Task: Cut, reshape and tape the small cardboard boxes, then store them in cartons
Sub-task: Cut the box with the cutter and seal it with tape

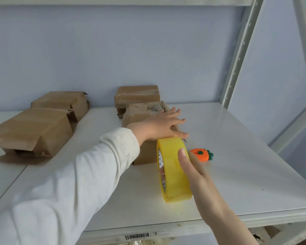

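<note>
Left hand (159,127) lies flat, fingers straight, on a cardboard box (140,114). Right hand (198,174) pinches the yellow tape roll (173,174) at its five o'clock.

A handwritten "2" (155,233) stands on the white shelf's front edge (184,227), beside a barcode sticker (137,236) with no legible digits. Printing on the yellow tape roll (173,170) core is too blurred to read.

Storeroom: white metal shelf (219,156) (barcode label (137,236) on edge).
</note>
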Motion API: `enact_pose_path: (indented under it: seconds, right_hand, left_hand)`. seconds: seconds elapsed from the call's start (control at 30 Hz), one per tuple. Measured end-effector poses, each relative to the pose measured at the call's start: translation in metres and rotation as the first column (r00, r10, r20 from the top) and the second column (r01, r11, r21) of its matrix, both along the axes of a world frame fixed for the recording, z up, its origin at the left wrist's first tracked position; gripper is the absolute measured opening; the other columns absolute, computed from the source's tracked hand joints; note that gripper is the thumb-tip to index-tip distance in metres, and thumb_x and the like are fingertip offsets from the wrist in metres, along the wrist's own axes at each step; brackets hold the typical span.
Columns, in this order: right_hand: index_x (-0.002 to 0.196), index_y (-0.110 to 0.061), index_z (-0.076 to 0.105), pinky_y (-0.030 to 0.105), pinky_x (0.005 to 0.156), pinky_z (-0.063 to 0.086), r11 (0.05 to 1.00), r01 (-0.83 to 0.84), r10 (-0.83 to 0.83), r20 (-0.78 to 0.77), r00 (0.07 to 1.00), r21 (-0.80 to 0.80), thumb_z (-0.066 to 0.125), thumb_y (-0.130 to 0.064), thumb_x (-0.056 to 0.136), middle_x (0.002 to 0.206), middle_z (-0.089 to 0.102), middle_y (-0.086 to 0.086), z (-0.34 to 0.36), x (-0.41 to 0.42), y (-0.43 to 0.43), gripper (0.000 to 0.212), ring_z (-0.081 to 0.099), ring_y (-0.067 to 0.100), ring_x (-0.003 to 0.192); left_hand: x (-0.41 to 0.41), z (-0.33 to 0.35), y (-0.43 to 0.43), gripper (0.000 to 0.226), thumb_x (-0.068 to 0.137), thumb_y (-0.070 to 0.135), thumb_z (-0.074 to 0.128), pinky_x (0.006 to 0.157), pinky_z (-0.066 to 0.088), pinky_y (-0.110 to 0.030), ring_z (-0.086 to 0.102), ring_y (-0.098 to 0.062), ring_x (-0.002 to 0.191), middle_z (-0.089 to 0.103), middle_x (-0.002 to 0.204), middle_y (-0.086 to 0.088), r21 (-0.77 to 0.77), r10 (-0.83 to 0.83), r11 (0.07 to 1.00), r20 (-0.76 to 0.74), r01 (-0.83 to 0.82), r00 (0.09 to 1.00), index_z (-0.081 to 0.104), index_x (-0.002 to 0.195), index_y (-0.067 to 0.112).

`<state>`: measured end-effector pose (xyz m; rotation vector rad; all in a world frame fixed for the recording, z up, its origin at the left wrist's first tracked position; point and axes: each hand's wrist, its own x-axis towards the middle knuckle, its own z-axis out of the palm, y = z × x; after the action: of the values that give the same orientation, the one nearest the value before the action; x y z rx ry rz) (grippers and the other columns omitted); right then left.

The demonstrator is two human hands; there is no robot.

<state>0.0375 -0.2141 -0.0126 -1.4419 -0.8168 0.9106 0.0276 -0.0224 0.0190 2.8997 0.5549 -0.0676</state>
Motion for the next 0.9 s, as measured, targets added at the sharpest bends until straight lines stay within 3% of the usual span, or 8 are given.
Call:
enact_pose_path:
  seconds: [0.03,0.1,0.23,0.37,0.53,0.63,0.77,0.9]
  right_hand:
    - [0.105,-0.016,0.058,0.031,0.083,0.053,0.999,-0.04,0.039,0.036,0.999,0.026,0.054,-0.071,0.069,0.093,0.069,0.009,-0.007,-0.003,-0.005,0.065,0.066,0.018,0.09]
    - [0.103,-0.013,0.059,0.024,0.072,0.054,0.998,-0.027,0.02,0.127,0.992,0.054,0.056,-0.063,0.063,0.084,0.073,0.003,-0.018,-0.01,-0.009,0.064,0.068,0.013,0.082]
    - [0.087,-0.014,0.061,0.029,0.057,0.054,0.97,0.205,-0.218,0.09,0.972,0.134,0.062,-0.052,0.067,0.065,0.07,0.005,-0.02,-0.03,-0.004,0.043,0.069,0.013,0.063]
    - [0.083,-0.011,0.063,0.036,0.06,0.051,0.949,0.307,-0.31,0.037,0.95,0.076,0.066,-0.056,0.075,0.055,0.066,0.006,-0.007,-0.039,-0.005,0.045,0.065,0.016,0.053]
    - [0.08,-0.009,0.061,0.019,0.05,0.046,0.949,0.314,-0.313,0.09,0.946,-0.003,0.052,-0.046,0.086,0.049,0.064,0.0,0.002,-0.041,-0.004,0.038,0.058,0.007,0.045]
    - [0.084,-0.007,0.064,0.026,0.057,0.05,0.953,0.301,-0.298,0.067,0.952,-0.04,0.051,-0.05,0.084,0.054,0.067,0.005,0.006,-0.04,-0.001,0.046,0.062,0.013,0.05]
    - [0.087,-0.008,0.064,0.029,0.059,0.053,0.961,0.271,-0.269,0.047,0.962,-0.051,0.05,-0.053,0.085,0.056,0.068,0.005,0.008,-0.038,0.003,0.047,0.063,0.014,0.051]
    - [0.087,-0.014,0.06,0.03,0.061,0.054,0.979,0.2,-0.199,0.028,0.98,-0.036,0.048,-0.051,0.087,0.062,0.07,0.006,0.008,-0.033,0.0,0.039,0.065,0.013,0.054]
  left_hand:
    - [0.001,0.001,0.002,0.068,0.089,0.058,0.042,0.118,-0.004,-0.036,-0.014,-0.005,0.142,-0.005,0.157,0.005,-0.003,0.008,1.0,0.001,-0.008,1.0,0.022,0.147,0.028]
    - [0.002,0.002,0.005,0.066,0.09,0.057,0.042,0.118,-0.004,-0.036,-0.013,-0.006,0.143,-0.004,0.158,0.004,-0.007,0.005,1.0,0.012,-0.005,1.0,0.025,0.146,0.028]
    - [0.0,-0.001,0.005,0.061,0.092,0.056,0.039,0.118,-0.003,-0.036,-0.012,-0.006,0.143,-0.002,0.158,0.003,0.011,-0.016,1.0,0.021,0.016,1.0,0.029,0.145,0.027]
    - [0.0,-0.001,0.005,0.062,0.092,0.057,0.037,0.118,-0.001,-0.037,-0.012,-0.008,0.143,-0.003,0.158,0.002,0.019,-0.02,1.0,0.036,0.019,0.999,0.027,0.146,0.027]
    - [0.0,0.002,0.006,0.068,0.093,0.059,0.033,0.118,-0.003,-0.038,-0.014,-0.012,0.143,-0.009,0.157,-0.001,0.016,-0.026,1.0,0.01,0.026,1.0,0.014,0.149,0.026]
    - [0.002,0.007,0.013,0.069,0.095,0.056,0.025,0.115,-0.007,-0.04,-0.015,-0.016,0.143,-0.01,0.157,-0.007,-0.061,0.065,0.996,0.087,-0.06,0.994,0.004,0.15,0.02]
    - [0.002,0.003,0.017,0.067,0.096,0.056,0.019,0.116,-0.006,-0.041,-0.01,-0.014,0.144,-0.009,0.157,-0.006,0.029,0.168,0.985,0.008,-0.169,0.986,0.006,0.15,0.02]
    - [-0.023,0.009,-0.013,0.057,0.096,0.049,0.035,0.113,0.024,-0.035,0.028,-0.013,0.138,0.032,0.15,0.003,-0.14,0.309,0.951,0.351,-0.276,0.884,0.031,0.145,0.02]
